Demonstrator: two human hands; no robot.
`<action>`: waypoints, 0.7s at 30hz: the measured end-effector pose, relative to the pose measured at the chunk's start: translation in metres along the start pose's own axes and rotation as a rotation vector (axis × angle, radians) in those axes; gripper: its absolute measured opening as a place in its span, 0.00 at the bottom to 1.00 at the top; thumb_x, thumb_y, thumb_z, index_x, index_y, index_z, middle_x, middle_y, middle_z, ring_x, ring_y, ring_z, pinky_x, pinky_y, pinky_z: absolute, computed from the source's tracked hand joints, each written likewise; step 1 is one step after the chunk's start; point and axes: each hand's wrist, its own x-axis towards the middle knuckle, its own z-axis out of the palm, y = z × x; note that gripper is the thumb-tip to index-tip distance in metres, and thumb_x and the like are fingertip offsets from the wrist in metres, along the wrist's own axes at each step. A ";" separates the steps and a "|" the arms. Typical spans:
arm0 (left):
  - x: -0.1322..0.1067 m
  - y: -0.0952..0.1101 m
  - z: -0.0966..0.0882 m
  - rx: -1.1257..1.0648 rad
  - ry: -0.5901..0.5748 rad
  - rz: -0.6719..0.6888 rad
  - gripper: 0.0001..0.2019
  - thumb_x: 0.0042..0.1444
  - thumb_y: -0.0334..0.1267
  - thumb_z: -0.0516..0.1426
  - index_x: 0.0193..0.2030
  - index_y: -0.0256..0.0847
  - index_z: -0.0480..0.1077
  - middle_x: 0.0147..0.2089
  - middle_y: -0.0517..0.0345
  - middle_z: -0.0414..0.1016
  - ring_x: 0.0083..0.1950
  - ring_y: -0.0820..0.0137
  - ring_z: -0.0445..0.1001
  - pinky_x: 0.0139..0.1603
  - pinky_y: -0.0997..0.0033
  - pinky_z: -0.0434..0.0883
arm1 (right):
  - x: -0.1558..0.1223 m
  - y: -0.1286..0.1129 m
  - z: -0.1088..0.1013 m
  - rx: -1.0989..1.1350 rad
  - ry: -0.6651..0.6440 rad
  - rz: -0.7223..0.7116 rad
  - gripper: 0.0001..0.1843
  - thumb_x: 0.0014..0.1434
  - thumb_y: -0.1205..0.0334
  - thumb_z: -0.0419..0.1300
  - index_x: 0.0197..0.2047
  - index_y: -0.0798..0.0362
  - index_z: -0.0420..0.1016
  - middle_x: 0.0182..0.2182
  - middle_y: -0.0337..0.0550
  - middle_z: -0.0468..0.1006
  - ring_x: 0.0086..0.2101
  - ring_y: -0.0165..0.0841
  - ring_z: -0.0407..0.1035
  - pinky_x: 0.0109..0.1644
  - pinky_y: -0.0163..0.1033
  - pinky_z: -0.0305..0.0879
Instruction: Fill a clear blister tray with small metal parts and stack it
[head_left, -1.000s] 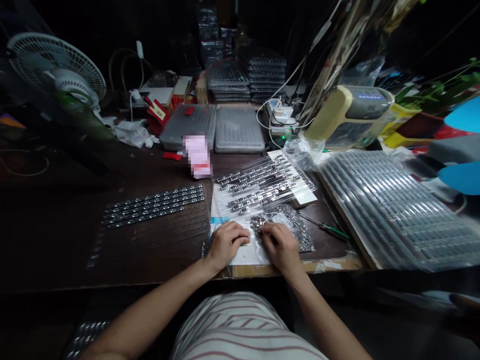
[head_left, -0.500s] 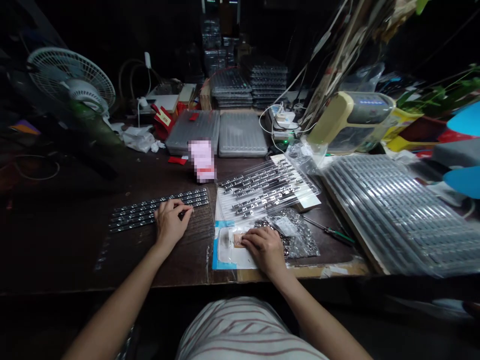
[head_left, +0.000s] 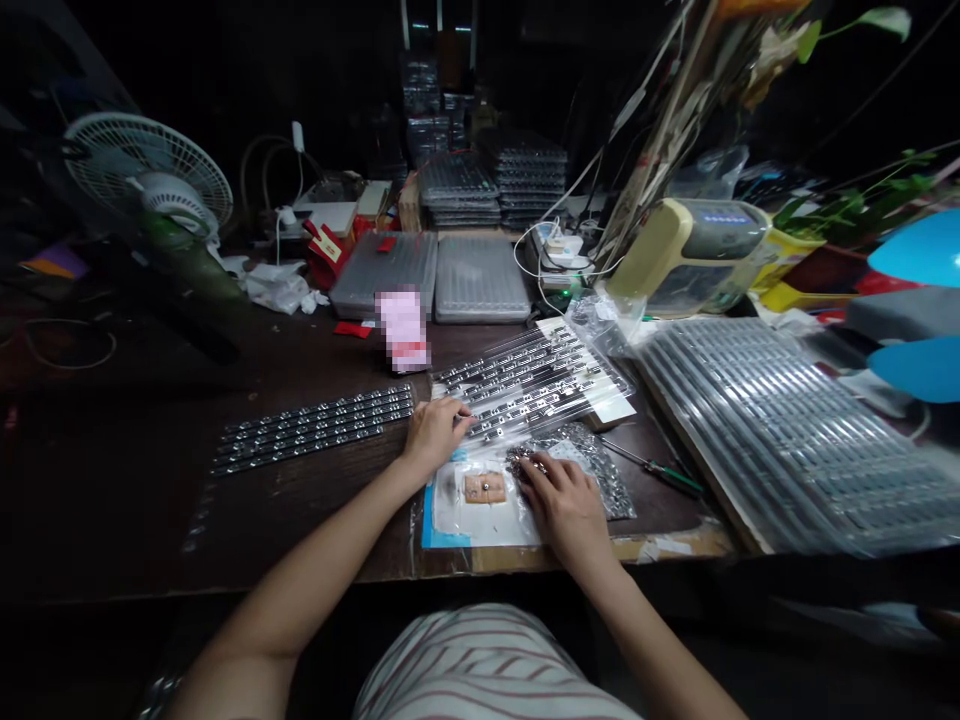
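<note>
My left hand (head_left: 439, 437) is over the near left side of a clear ribbed plastic tray (head_left: 600, 378), which holds rows of small black and silver metal parts. Its thumb and fingertips come together at one row; what they pinch is too small to make out. My right hand (head_left: 568, 505) is at a loose heap of small metal parts (head_left: 523, 460) by a clear plastic bag (head_left: 611, 480), its fingers curled down and the tips partly hidden. Between the hands a small tan block (head_left: 475, 488) with a tiny shiny piece on it lies on a white sheet (head_left: 495, 528).
Left of the tray lie several dark strips (head_left: 315, 430) in rows. A green-handled screwdriver (head_left: 671, 477) is right of the bag. Stacked clear trays (head_left: 780, 430) cover the right side. A fan (head_left: 154, 175) and a cream-coloured machine (head_left: 686, 255) stand behind.
My left hand has moved right, from the dark strips to the clear tray. My right hand has left the tan block and moved right to the heap of metal parts.
</note>
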 end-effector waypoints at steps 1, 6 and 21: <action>-0.001 -0.001 0.001 -0.012 0.004 -0.004 0.03 0.55 0.37 0.59 0.34 0.43 0.74 0.38 0.58 0.78 0.41 0.66 0.74 0.44 0.66 0.65 | -0.004 0.005 0.000 -0.009 0.004 -0.010 0.14 0.64 0.59 0.54 0.51 0.48 0.73 0.47 0.46 0.75 0.43 0.38 0.64 0.41 0.42 0.58; -0.010 -0.010 -0.003 -0.107 0.065 -0.028 0.02 0.56 0.34 0.58 0.35 0.42 0.72 0.35 0.57 0.78 0.38 0.65 0.75 0.39 0.68 0.68 | -0.009 0.013 0.011 0.138 0.094 -0.022 0.11 0.64 0.61 0.53 0.41 0.51 0.76 0.37 0.46 0.75 0.37 0.35 0.66 0.39 0.40 0.61; -0.086 0.006 -0.004 -0.489 -0.010 -0.071 0.07 0.54 0.32 0.59 0.41 0.41 0.75 0.39 0.55 0.75 0.37 0.71 0.75 0.36 0.74 0.72 | 0.000 0.008 0.010 0.350 0.153 0.103 0.06 0.64 0.63 0.54 0.37 0.51 0.71 0.32 0.43 0.74 0.35 0.34 0.66 0.41 0.40 0.63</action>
